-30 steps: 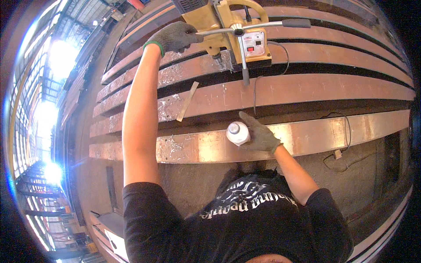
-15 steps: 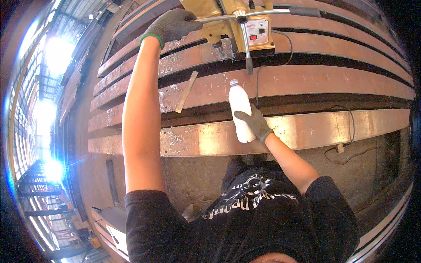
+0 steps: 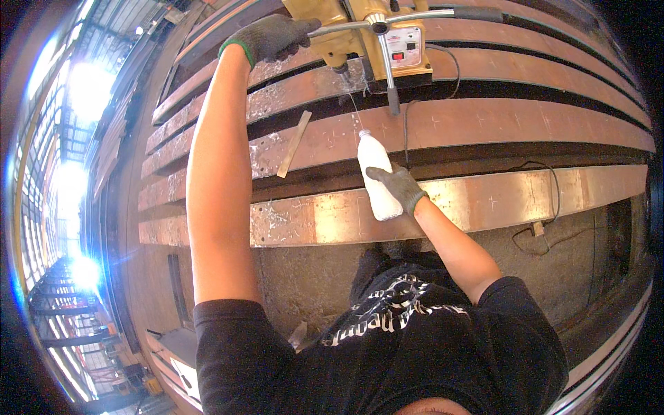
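- New since prev. frame: thin stream (image 3: 355,111) squirts from white btl (image 3: 377,174) toward mag drill (image 3: 407,54).
- R hand (image 3: 401,185) clamps btl, tilted above steel beams (image 3: 498,128); liq. level unclear.
- L hand (image 3: 273,38) closed on feed lever (image 3: 339,28).

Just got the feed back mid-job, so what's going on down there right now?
The person's gloved left hand grips a handle of the yellow drill, which stands among metal beams. The gloved right hand holds a white bottle, its nozzle pointed toward the drill's working end, with what looks like a thin stream leaving it. A flat strip lies on a nearer beam.
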`<control>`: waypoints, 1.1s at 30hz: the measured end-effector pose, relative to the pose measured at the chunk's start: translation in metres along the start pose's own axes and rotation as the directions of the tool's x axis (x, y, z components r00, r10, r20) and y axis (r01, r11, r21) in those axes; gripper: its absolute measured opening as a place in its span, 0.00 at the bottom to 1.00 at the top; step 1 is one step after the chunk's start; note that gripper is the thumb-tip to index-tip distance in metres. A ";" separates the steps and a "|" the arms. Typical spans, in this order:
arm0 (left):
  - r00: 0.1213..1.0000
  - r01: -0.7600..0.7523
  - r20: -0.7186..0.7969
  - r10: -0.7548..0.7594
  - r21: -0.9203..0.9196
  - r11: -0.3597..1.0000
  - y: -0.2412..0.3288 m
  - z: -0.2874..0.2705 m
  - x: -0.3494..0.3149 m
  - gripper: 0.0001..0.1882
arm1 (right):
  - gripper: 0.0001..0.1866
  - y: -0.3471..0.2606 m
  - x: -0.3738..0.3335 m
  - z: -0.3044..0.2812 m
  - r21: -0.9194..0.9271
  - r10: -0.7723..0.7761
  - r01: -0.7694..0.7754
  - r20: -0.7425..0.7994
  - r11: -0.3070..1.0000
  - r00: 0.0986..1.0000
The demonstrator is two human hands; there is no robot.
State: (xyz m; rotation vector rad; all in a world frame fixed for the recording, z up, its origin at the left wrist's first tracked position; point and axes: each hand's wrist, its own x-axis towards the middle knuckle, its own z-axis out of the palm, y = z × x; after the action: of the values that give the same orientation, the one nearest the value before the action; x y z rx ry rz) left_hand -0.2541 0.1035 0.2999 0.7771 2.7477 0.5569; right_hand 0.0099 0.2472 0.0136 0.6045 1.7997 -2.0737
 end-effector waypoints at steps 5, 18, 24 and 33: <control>0.998 0.059 0.033 -0.058 -0.025 0.998 -0.019 -0.001 0.008 0.33 | 0.26 0.005 0.004 0.000 0.013 -0.036 0.036 0.033 0.999 0.999; 0.997 0.083 0.007 -0.083 0.038 0.996 -0.010 0.004 0.003 0.23 | 0.36 0.000 0.017 -0.003 0.019 -0.042 0.041 0.051 0.999 0.998; 0.997 0.071 0.000 -0.072 0.069 0.995 -0.012 0.005 0.005 0.22 | 0.31 0.006 0.024 -0.003 0.014 -0.046 0.046 0.020 0.999 0.999; 1.000 -0.026 -0.005 0.026 -0.013 1.000 0.000 0.003 -0.010 0.23 | 0.30 0.007 0.026 -0.005 -0.034 -0.030 0.030 -0.006 0.999 1.000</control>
State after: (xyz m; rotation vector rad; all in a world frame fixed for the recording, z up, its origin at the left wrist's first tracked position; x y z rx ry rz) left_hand -0.2452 0.0989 0.2982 0.8103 2.7392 0.5827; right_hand -0.0086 0.2520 -0.0062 0.5791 1.8545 -2.0590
